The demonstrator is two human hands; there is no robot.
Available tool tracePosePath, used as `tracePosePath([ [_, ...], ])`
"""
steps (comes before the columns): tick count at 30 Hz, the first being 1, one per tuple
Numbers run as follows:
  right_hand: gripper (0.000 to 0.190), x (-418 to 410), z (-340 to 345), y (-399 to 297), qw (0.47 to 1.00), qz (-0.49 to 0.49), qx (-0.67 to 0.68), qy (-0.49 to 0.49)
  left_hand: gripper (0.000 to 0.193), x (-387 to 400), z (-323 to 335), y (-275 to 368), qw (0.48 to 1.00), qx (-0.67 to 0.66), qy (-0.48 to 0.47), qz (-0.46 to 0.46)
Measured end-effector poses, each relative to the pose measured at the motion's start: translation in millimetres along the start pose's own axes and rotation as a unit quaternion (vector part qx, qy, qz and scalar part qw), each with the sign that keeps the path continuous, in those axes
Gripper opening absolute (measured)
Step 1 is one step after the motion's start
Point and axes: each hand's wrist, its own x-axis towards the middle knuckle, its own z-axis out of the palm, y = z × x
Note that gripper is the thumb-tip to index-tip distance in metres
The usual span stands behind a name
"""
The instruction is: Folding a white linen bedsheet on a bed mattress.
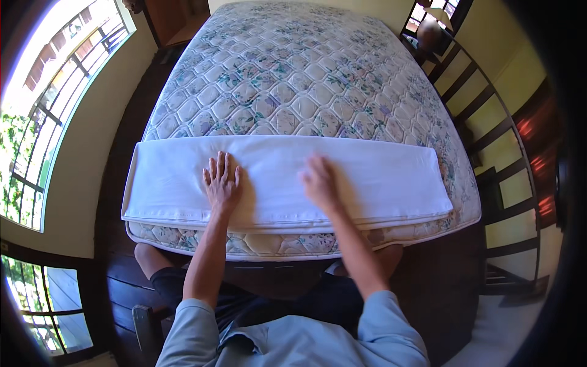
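A white sheet [275,183], folded into a long flat strip of several layers, lies across the near end of a quilted floral mattress [284,78]. My left hand [223,183] rests palm down on the cloth, left of its middle, with the fingers spread. Small creases run out beside that hand. Over the right half of the sheet is my right hand [319,181], blurred, its fingers pointing away from me. Whether it touches the cloth I cannot tell. Neither hand appears to hold anything. The sheet's layered edges face me, just short of the mattress's near edge.
A barred window [69,91] lines the left wall. To the right runs a dark wooden railing [495,124], with a lamp [429,32] beyond the mattress's far right side. Dark floorboards [126,275] surround the bed. A dark wooden post [143,325] stands at lower left.
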Motion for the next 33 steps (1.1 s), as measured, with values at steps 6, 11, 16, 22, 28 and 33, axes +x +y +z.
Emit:
tracePosePath([
  [6,0.037,43.0,20.0,-43.6,0.997,-0.043,-0.059,-0.003,0.055,-2.8,-5.9,-3.8,1.000,-0.014,0.016,-0.001],
  [11,0.045,31.1,4.5,5.3,0.965,0.133,-0.225,0.005,0.055,-2.2,-2.4,2.2,0.999,-0.010,0.034,-0.017],
  [16,0.049,36.6,36.8,-34.7,0.989,0.067,-0.131,-0.027,0.054,-2.3,-2.7,0.6,0.999,-0.022,0.031,-0.020],
  [22,0.035,46.6,13.0,-35.3,0.982,0.061,-0.178,0.031,0.056,-3.4,-4.0,-0.2,0.998,-0.037,0.040,-0.018],
  [28,0.032,44.5,12.1,-27.4,0.994,0.032,-0.102,0.000,0.056,-2.5,-2.6,1.0,0.998,-0.041,0.027,-0.025],
  [33,0.026,43.0,5.7,-23.5,0.974,0.058,-0.214,0.040,0.056,-4.1,-4.0,-0.3,0.998,-0.042,0.038,-0.017],
])
